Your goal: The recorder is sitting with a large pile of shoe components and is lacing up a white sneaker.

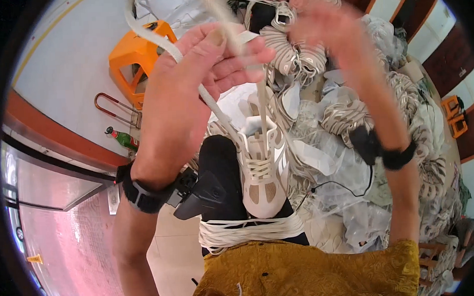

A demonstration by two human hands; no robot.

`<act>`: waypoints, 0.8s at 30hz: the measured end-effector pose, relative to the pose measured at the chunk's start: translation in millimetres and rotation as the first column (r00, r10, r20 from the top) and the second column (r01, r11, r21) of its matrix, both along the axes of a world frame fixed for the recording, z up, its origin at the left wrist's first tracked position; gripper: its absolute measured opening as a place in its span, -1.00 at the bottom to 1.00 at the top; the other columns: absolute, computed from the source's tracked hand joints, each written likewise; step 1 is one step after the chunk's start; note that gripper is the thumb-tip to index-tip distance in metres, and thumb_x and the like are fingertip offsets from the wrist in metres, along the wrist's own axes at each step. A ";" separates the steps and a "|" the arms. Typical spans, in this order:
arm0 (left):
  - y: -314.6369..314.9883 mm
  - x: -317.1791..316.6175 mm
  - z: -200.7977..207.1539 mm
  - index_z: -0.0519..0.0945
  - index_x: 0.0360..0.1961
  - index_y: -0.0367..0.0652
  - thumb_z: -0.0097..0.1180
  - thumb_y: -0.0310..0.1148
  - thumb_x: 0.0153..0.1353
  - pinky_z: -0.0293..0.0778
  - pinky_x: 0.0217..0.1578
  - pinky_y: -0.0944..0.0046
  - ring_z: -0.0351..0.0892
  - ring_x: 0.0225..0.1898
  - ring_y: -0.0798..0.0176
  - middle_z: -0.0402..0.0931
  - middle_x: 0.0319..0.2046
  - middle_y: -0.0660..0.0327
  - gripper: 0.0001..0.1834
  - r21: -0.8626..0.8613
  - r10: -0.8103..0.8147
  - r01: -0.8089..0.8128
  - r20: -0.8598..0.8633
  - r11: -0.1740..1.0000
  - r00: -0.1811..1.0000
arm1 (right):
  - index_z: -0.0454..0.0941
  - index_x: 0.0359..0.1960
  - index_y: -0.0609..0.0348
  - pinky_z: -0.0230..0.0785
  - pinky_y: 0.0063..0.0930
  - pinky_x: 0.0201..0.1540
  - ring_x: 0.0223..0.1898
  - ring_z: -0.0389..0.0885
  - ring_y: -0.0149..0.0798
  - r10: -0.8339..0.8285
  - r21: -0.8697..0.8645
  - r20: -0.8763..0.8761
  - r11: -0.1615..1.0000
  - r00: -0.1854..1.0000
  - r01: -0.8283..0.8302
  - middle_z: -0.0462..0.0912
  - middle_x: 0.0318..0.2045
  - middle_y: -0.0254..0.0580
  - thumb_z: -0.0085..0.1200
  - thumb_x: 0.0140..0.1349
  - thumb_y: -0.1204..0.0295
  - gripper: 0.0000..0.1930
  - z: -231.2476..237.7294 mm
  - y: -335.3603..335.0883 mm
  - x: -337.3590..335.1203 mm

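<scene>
A beige and white sneaker (264, 195) rests between my thighs with its toe toward me, its lower eyelets laced. From its upper part a flat cream shoelace (213, 105) runs up to my left hand (189, 78) and loops high over the thumb. That hand is raised above the shoe, palm turned inward, with the lace caught at the thumb and fingers; a second strand by the fingertips is smeared. Higher and to the right, my right hand (329, 30) is blurred by motion, so its fingers and anything in them cannot be made out. A bundle of cream laces (251, 233) lies across my lap.
Many similar sneakers (346, 117) and crumpled clear plastic bags (364, 216) are piled on the right and ahead. An orange stool (118, 60) and a green bottle (123, 138) stand on the left. Black bands with devices circle both wrists; a thin cable (350, 195) hangs on the right.
</scene>
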State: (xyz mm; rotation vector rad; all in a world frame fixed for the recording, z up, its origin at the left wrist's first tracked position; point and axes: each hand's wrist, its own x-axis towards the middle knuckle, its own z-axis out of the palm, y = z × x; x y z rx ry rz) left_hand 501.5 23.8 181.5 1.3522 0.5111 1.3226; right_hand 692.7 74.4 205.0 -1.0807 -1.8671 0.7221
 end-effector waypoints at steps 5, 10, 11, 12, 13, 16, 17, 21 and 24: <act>15.9 -4.2 -8.3 0.28 -0.08 -0.36 -0.33 -0.28 0.28 0.39 -0.05 0.17 0.38 -0.01 -0.04 0.37 -0.11 -0.12 -0.65 -0.077 -0.115 0.127 0.145 0.989 0.983 | 0.29 0.05 0.19 0.34 -0.63 -0.54 -0.61 0.48 -0.42 0.255 -0.287 -0.453 0.866 0.855 -0.410 0.51 -0.60 -0.23 0.07 -0.06 0.54 -0.47 -85.8 -34.6 -32.2; 39.4 -56.4 -16.0 0.35 -0.17 -0.36 -0.28 -0.26 0.26 0.44 -0.28 0.29 0.48 -0.25 0.16 0.44 -0.31 0.03 -0.66 -0.287 0.227 -0.221 -0.013 0.932 0.974 | 0.30 -0.03 0.35 0.00 -0.76 -0.68 -0.71 0.16 -0.60 0.058 -0.075 -0.894 0.958 0.444 -0.278 0.31 -0.69 -0.41 -0.15 0.04 0.57 -0.61 -70.9 -15.9 41.1; 51.4 -81.7 -30.6 0.37 -0.17 -0.34 -0.25 -0.27 0.26 0.43 -0.38 0.34 0.49 -0.35 0.24 0.45 -0.39 0.11 -0.68 -0.338 0.307 -0.312 -0.069 0.888 0.949 | 0.31 -0.07 0.33 0.02 -0.77 -0.62 -0.72 0.12 -0.59 0.183 0.029 -0.939 0.886 0.291 -0.463 0.29 -0.65 -0.43 -0.12 0.07 0.52 -0.66 -76.9 -5.7 85.6; 64.6 -112.7 -49.1 0.38 -0.19 -0.32 -0.22 -0.29 0.24 0.36 -0.47 0.38 0.40 -0.46 0.31 0.39 -0.48 0.19 -0.71 -0.377 0.287 -0.268 -0.007 0.886 0.958 | 0.32 -0.14 0.31 0.01 -0.77 -0.60 -0.72 0.10 -0.59 -0.062 -0.123 -0.837 0.989 0.544 -0.077 0.27 -0.61 -0.44 -0.14 0.12 0.50 -0.74 -69.1 -11.0 107.5; 72.9 -146.0 -66.0 0.40 -0.21 -0.30 -0.19 -0.32 0.23 0.30 -0.57 0.43 0.32 -0.57 0.39 0.33 -0.57 0.28 -0.75 -0.405 0.270 -0.226 0.055 0.886 0.961 | 0.32 -0.18 0.31 0.01 -0.77 -0.59 -0.70 0.10 -0.59 0.202 0.020 -0.835 0.941 0.512 -0.338 0.29 -0.56 -0.41 -0.17 0.17 0.48 -0.79 -84.9 1.9 178.1; 80.4 -239.4 -124.6 0.41 -0.33 -0.25 -0.11 -0.37 0.18 0.09 -0.71 0.47 0.13 -0.70 0.49 0.17 -0.68 0.38 -0.85 -0.567 0.480 -0.388 0.016 0.727 0.877 | 0.34 -0.22 0.34 0.05 -0.73 -0.59 -0.69 0.14 -0.59 -0.041 -0.123 -0.840 0.986 0.541 -0.116 0.34 -0.56 -0.39 -0.18 0.18 0.49 -0.81 -102.1 -9.7 270.1; 78.7 -262.2 -143.5 0.41 -0.36 -0.23 -0.08 -0.38 0.17 0.05 -0.74 0.48 0.10 -0.73 0.51 0.15 -0.69 0.40 -0.87 -0.616 0.537 -0.436 -0.025 0.656 0.843 | 0.35 -0.20 0.36 0.07 -0.73 -0.59 -0.68 0.17 -0.58 -0.067 -0.125 -0.789 0.991 0.611 -0.052 0.37 -0.54 -0.37 -0.16 0.17 0.48 -0.79 -117.1 -18.0 300.2; 40.4 -345.5 -192.9 0.39 -0.30 -0.22 -0.05 -0.27 0.18 -0.05 -0.79 0.51 0.01 -0.77 0.54 0.09 -0.74 0.43 -0.79 -0.714 0.652 -0.489 -0.061 0.501 0.756 | 0.36 -0.11 0.38 0.12 -0.73 -0.63 -0.70 0.21 -0.57 -0.712 -0.441 -0.549 0.692 0.438 0.571 0.42 -0.57 -0.35 -0.18 0.15 0.50 -0.72 -156.6 -54.7 324.4; 35.6 -365.4 -208.8 0.44 -0.35 -0.18 -0.02 -0.27 0.17 -0.06 -0.78 0.51 -0.02 -0.77 0.54 0.08 -0.74 0.44 -0.81 -0.705 0.684 -0.562 -0.150 0.432 0.714 | 0.34 -0.04 0.38 0.14 -0.71 -0.68 -0.75 0.23 -0.55 -0.772 -0.343 -0.110 0.621 0.626 0.705 0.41 -0.64 -0.34 -0.21 0.11 0.51 -0.65 -174.8 -87.9 381.5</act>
